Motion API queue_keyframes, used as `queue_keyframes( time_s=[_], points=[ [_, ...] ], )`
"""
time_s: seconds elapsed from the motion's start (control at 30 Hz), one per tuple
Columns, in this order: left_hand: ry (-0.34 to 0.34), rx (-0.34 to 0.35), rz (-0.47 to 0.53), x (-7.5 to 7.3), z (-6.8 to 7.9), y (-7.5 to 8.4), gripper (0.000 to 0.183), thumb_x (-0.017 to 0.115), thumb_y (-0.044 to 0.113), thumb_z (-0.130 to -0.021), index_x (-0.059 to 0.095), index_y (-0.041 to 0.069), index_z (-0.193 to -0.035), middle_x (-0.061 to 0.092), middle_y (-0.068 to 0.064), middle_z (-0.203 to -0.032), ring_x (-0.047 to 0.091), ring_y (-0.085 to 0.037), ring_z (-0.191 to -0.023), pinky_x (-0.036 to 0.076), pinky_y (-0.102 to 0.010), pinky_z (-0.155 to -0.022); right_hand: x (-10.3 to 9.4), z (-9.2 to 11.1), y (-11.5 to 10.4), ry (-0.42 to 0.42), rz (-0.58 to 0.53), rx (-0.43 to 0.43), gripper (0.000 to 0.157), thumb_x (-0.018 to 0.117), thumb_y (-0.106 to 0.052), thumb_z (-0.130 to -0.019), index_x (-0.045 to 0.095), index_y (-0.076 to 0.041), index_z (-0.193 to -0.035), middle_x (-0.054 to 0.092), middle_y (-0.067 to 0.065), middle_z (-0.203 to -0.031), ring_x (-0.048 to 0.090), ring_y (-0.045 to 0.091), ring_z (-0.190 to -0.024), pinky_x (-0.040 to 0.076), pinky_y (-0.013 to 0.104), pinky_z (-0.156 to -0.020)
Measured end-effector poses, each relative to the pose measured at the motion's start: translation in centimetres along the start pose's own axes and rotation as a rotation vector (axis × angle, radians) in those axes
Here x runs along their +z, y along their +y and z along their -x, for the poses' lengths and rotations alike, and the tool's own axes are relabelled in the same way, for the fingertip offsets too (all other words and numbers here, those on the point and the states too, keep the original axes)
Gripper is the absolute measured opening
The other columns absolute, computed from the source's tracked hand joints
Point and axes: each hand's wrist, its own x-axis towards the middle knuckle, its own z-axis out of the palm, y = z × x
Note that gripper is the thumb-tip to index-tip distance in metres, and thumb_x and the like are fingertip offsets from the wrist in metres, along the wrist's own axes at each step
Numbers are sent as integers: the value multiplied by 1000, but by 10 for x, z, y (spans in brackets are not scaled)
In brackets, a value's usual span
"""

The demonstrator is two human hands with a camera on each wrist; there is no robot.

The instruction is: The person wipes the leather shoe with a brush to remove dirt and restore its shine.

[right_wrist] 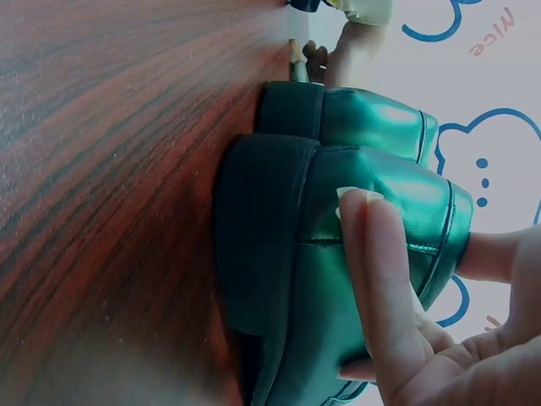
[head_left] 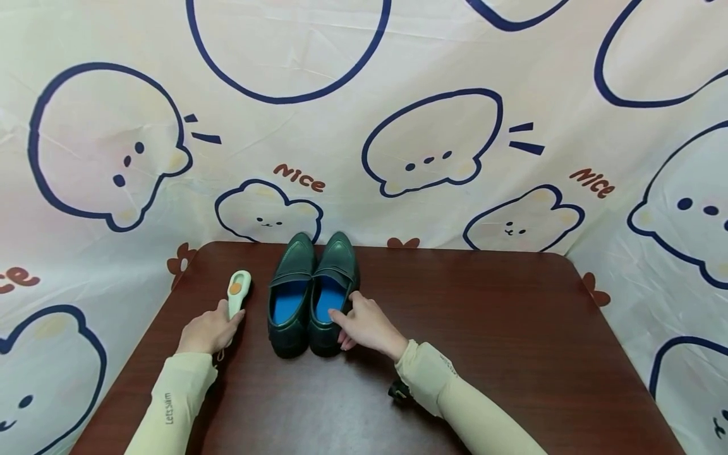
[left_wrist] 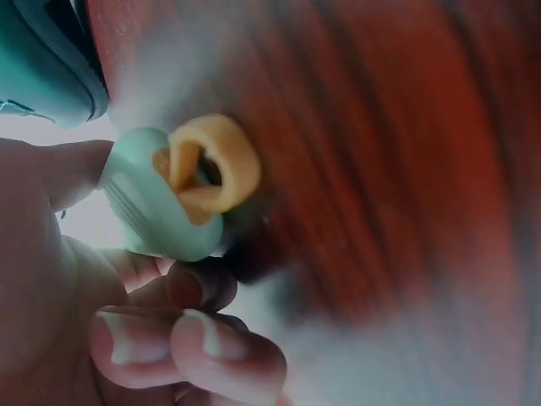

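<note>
A pair of dark green loafers with blue insoles stands side by side, toes toward the back edge of the table. My right hand (head_left: 366, 325) grips the right loafer (head_left: 335, 278) near its heel. Its thumb reaches over the rim into the opening, and the fingers (right_wrist: 376, 254) lie along the outer side. The left loafer (head_left: 291, 278) stands close against it. To the left, my left hand (head_left: 210, 330) holds a pale green, rounded handle-like tool (head_left: 237, 294) with an orange button. An orange loop (left_wrist: 228, 161) sticks out of its near end.
The brown wooden table (head_left: 483, 316) has a patterned cloth (head_left: 341, 139) hanging behind it and at both sides. A small black object (head_left: 399, 390) shows beneath my right wrist.
</note>
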Motion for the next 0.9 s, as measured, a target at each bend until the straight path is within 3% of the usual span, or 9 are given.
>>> queue_keyframes(
  time_s=[0.27,0.4,0.6,0.7,0.77,0.83,0.9],
  points=[
    [-28,-19,15,1,2,0,63,38,54,-97,37,-7,-112,54,-13,-74,52,-26,-62,40,-41,-55,1,3,1,-11,21,8,79,57,-44,-94,24,7,-144,67,10,-68,69,34,-63,56,43,-62],
    [-31,-22,21,1,3,-1,65,38,56,-97,36,-7,-114,52,-13,-72,51,-26,-62,40,-40,-55,1,3,0,-11,56,0,74,57,-46,-94,31,7,-140,67,9,-68,69,34,-64,56,42,-61],
    [-7,-47,28,-1,4,2,80,32,68,-93,35,-9,-112,49,-13,-69,52,-24,-59,40,-39,-53,-7,9,1,17,252,-41,76,48,-56,-95,37,3,-141,66,3,-65,67,23,-58,54,31,-63],
    [78,-53,13,-4,7,2,80,30,70,-92,37,-8,-108,48,-12,-63,50,-24,-52,39,-38,-48,-17,11,3,81,437,-90,82,42,-61,-95,31,1,-146,60,1,-56,57,17,-45,49,29,-52],
    [176,-41,-5,-8,9,2,77,30,69,-92,38,-6,-106,47,-12,-62,47,-23,-49,37,-37,-44,-28,11,4,148,569,-122,82,39,-64,-94,29,-2,-148,59,-2,-57,53,12,-44,44,29,-48],
    [286,-14,-31,-14,10,2,73,32,67,-93,40,-4,-107,49,-15,-68,46,-25,-48,36,-38,-42,-43,12,6,215,662,-156,80,39,-63,-94,27,-8,-150,64,-1,-68,53,13,-47,41,30,-45],
    [380,11,-57,-20,11,2,73,34,66,-93,42,-3,-116,55,-21,-85,52,-31,-59,42,-45,-48,-61,14,10,283,758,-180,76,38,-64,-94,22,-17,-153,70,2,-95,63,14,-65,47,33,-52]
  ],
)
